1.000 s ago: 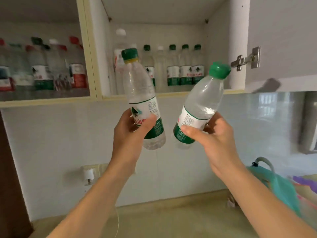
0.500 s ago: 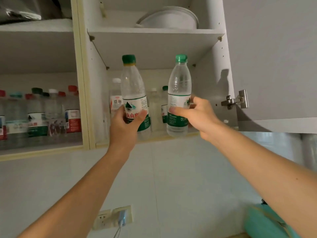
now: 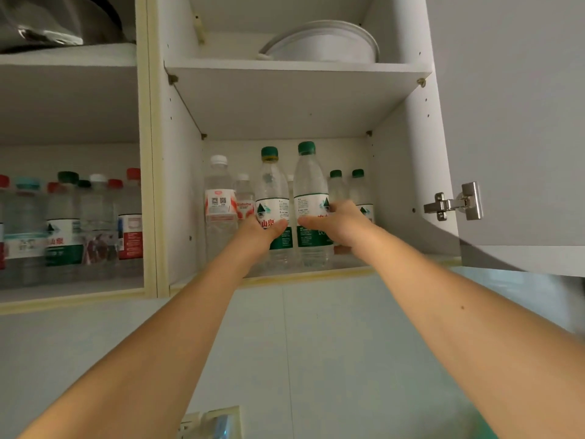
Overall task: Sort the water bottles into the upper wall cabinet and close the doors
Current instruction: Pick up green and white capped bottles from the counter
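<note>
White cabinet shelf bears upright water bottles; upper shelf bears white bowl.

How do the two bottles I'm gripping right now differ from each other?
The left hand grips the left bottle; the right hand grips the right bottle. The left bottle has a yellowish ring under its green cap; the right bottle shows none. The right bottle's cap sits higher in the view. Both are clear, upright, with white-and-green labels, low in the open cabinet compartment.
</note>
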